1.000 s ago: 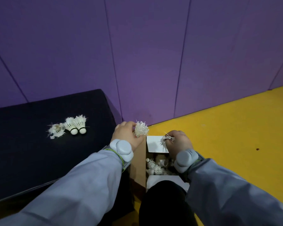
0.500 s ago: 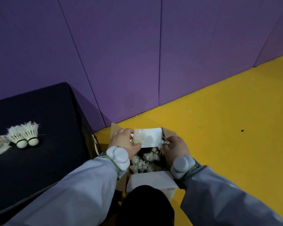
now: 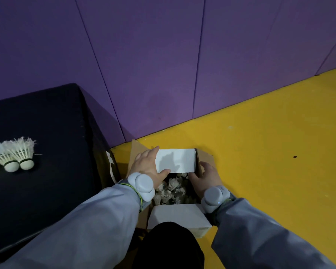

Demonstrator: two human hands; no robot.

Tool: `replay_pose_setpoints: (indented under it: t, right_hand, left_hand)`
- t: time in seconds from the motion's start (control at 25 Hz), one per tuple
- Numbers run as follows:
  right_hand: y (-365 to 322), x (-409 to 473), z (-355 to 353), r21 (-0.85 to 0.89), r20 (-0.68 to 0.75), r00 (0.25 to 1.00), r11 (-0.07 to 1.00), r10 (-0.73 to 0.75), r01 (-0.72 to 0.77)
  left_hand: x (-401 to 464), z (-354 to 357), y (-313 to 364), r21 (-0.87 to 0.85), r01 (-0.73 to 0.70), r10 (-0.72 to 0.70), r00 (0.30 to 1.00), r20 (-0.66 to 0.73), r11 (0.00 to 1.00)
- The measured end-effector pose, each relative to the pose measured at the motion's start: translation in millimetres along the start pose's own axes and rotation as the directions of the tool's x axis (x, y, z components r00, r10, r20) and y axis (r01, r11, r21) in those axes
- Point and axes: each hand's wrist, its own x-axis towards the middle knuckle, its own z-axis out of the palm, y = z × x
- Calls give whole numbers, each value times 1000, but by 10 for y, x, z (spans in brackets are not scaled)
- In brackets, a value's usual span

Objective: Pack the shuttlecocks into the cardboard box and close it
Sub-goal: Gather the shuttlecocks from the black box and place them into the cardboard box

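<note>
The cardboard box (image 3: 206,158) stands open on the yellow floor, with several white shuttlecocks (image 3: 172,188) lying inside. Its far white flap (image 3: 176,160) leans over the opening and its near white flap (image 3: 177,214) lies toward me. My left hand (image 3: 146,165) rests on the far flap's left edge, fingers spread. My right hand (image 3: 207,176) sits at the box's right side, thumb touching the far flap's lower corner, holding nothing. Two shuttlecocks (image 3: 16,154) lie side by side on the black bench (image 3: 47,133), with part of a third at the left frame edge.
A purple padded wall (image 3: 182,65) rises right behind the box and bench. Yellow floor (image 3: 270,152) stretches to the right. My dark knee (image 3: 169,243) is against the box's near side. Grey wrist devices sit on both my forearms.
Both hands let go of the shuttlecocks they held over the box; these are now inside. My hands have spread and moved onto the far flap. My view shifted right.
</note>
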Motion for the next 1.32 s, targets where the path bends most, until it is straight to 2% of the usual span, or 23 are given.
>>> replay_pose_setpoints:
  t: [0.24,0.44,0.76,0.96,1.08,1.32]
  right_hand:
    - [-324,-273,18,-18,-33,997,997,-70,69]
    - [-727,-678,69,-40,-68,986,988,-150,147]
    - [-1452,-1359,583,-4,-26,949,949,-314,314]
    - [-1885,-1576,1031,183,4,959,943,-284,278]
    - [-2123,-1571,1373,189,66,953,941,-297,280]
    - [-2456,-1413,1923,265,203,931,933,-302,245]
  left_hand:
    - [-215,-382,-118,-15,-23,21,996,-89,1000]
    - [-591,-803,-342,-47,-16,5,973,-232,999]
    - [-1199,-1418,-982,-81,26,-57,914,-401,996]
    - [-1450,-1646,-1669,-170,140,-201,881,-429,975]
    - [-1503,-1710,-2161,-234,244,-326,841,-432,941]
    - [-1392,-1723,-2921,-351,296,-444,748,-493,888]
